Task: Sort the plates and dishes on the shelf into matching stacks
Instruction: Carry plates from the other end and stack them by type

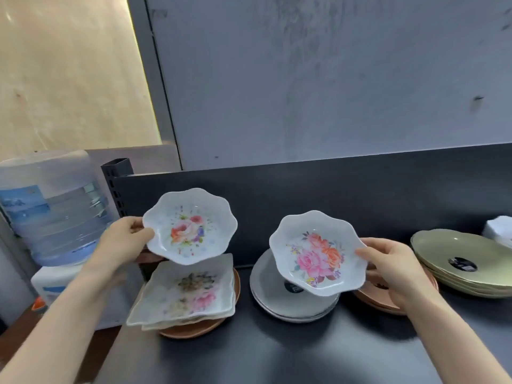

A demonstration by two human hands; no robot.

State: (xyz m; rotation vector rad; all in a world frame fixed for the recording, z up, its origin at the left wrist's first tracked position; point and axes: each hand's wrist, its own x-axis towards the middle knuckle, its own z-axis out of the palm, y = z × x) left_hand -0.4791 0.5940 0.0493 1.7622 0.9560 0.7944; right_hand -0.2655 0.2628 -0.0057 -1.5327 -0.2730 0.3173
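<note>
Holding 2 white scalloped dishes up above the black shelf [277, 353], 1 per hand. Pinching the left scalloped dish [191, 225] at its left rim with the left hand [124, 241], thumb on the inner face, other fingers behind. Tilted toward the camera, pale rose print showing, just right of that hand and raised over the square floral dishes [185, 293]. Gripping the right scalloped dish [315, 253] at its right rim with the right hand [390, 263], thumb over the edge. Tilted too, pink and orange flower print showing, just left of that hand and hanging above the grey plates [273, 299]. Held dishes well apart, not touching.

Below on the shelf, left to right:
- square floral dishes stacked on a brown plate [194, 329]
- grey plates with a black sticker
- brown plates [371, 302], partly hidden under the right hand
- green plates [471, 273] with a black sticker

White item [501, 231] at far right edge, too cut off to tell. Water bottle [55, 206] on a dispenser beyond the shelf's left end.
</note>
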